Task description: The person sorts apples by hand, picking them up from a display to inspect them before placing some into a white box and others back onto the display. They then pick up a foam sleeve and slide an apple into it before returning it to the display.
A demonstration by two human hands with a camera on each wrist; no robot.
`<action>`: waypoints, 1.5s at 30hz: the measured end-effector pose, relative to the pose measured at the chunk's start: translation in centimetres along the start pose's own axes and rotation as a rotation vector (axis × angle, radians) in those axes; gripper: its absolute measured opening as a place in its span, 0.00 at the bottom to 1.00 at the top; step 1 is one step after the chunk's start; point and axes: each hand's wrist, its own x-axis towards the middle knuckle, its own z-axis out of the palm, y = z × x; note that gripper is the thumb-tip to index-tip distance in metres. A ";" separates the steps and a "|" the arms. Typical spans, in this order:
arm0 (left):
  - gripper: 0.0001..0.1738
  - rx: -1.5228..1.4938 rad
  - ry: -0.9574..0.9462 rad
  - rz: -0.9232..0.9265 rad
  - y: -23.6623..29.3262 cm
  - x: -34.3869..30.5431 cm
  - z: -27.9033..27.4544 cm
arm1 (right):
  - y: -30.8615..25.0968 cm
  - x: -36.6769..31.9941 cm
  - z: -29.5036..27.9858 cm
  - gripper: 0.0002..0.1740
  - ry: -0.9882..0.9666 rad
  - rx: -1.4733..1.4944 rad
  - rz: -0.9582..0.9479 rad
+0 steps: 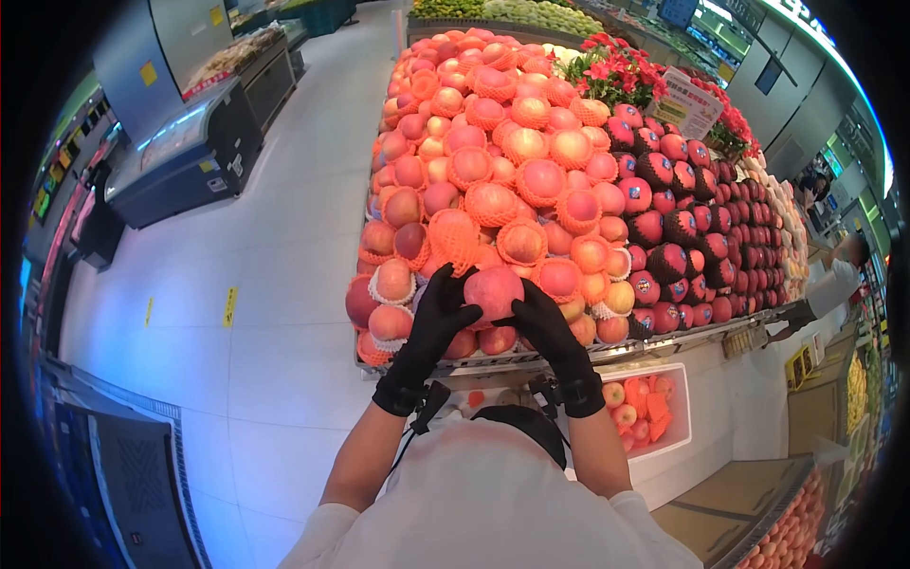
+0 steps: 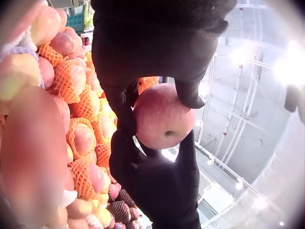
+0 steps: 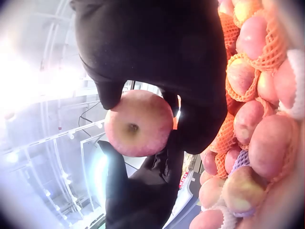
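Observation:
Between both black-gloved hands is a bare pinkish-red apple (image 1: 494, 292), held over the near edge of a large apple heap. My left hand (image 1: 438, 318) grips its left side, and my right hand (image 1: 552, 327) grips the opposite side. The left wrist view shows the apple (image 2: 164, 119) with thumbs and fingers curled round it from two sides. A dimpled end of the apple (image 3: 138, 125) faces the right wrist camera. Just beyond the hands lies an empty-looking orange foam net (image 1: 454, 237) among netted apples (image 1: 522, 241).
Dark-netted red apples (image 1: 668, 261) fill the display's right part, with red flowers (image 1: 621, 74) and a sign (image 1: 689, 102) behind. A white foam box (image 1: 679, 431) holding apples stands below at right. Cardboard boxes (image 1: 725, 488) are behind it. Tiled floor (image 1: 284, 284) runs along the left.

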 end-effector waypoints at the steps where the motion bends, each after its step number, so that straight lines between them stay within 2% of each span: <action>1: 0.48 0.017 -0.001 -0.006 0.4 0.0 0.3 | -0.3 -0.1 0.1 0.33 0.017 -0.051 -0.015; 7: 0.50 -0.015 0.036 -0.073 1.9 0.3 1.1 | -1.6 -0.3 1.0 0.40 0.146 -0.248 -0.180; 9: 0.52 -0.073 0.010 -0.090 2.2 0.1 1.4 | -0.7 -0.3 1.5 0.44 0.183 -0.180 -0.264; 10: 0.55 -0.044 0.004 -0.053 2.0 0.0 1.7 | -0.5 -0.3 1.8 0.46 0.199 -0.147 -0.306; 13: 0.62 0.038 -0.020 0.073 1.2 -0.5 2.7 | -1.7 -1.2 2.9 0.52 0.230 -0.567 -0.346; 15: 0.66 0.084 -0.061 0.182 1.2 -0.6 3.1 | -1.5 -1.3 2.5 0.53 0.206 -0.633 -0.359; 19: 0.66 0.266 -0.052 0.259 2.1 -0.9 4.1 | -2.0 -1.8 2.6 0.50 0.207 -0.693 -0.402; 21: 0.66 0.357 -0.049 0.300 2.5 -1.0 4.5 | -1.4 -1.9 2.3 0.50 0.218 -0.627 -0.421; 23: 0.65 0.323 -0.033 0.313 2.2 -1.1 4.8 | -1.1 -1.7 2.1 0.50 0.228 -0.639 -0.432; 25: 0.62 0.237 0.012 0.240 1.3 -1.0 4.5 | -1.1 -1.6 2.4 0.51 0.240 -0.727 -0.428; 27: 0.57 0.098 0.084 0.083 0.4 -0.4 3.6 | -1.8 -1.9 3.0 0.52 0.192 -0.560 -0.348; 28: 0.52 -0.036 0.051 -0.001 0.4 -0.2 3.2 | -2.0 -2.0 3.2 0.52 0.169 -0.477 -0.309; 29: 0.47 -0.168 0.016 -0.087 0.6 0.0 2.7 | -2.0 -2.0 3.1 0.52 0.161 -0.540 -0.327; 31: 0.40 -0.006 -0.064 -0.101 2.2 0.4 2.5 | -1.7 -2.2 2.3 0.51 0.144 -0.665 -0.356; 32: 0.38 0.287 -0.107 -0.024 3.3 0.5 2.5 | -1.6 -2.2 2.1 0.51 0.147 -0.662 -0.331; 34: 0.33 0.558 -0.118 0.063 5.5 -0.1 2.9 | -1.3 -2.2 2.1 0.49 0.148 -0.654 -0.277; 39: 0.22 0.452 0.018 0.136 9.2 -1.2 4.3 | -0.3 -2.3 1.8 0.46 0.137 -0.499 -0.221; 41: 0.28 0.469 0.015 0.158 6.1 -0.7 3.3 | 0.1 -2.4 1.5 0.46 0.125 -0.466 -0.205; 45: 0.33 0.580 0.066 0.235 5.2 -1.3 2.9 | 0.6 -2.3 1.0 0.46 0.050 -0.435 -0.112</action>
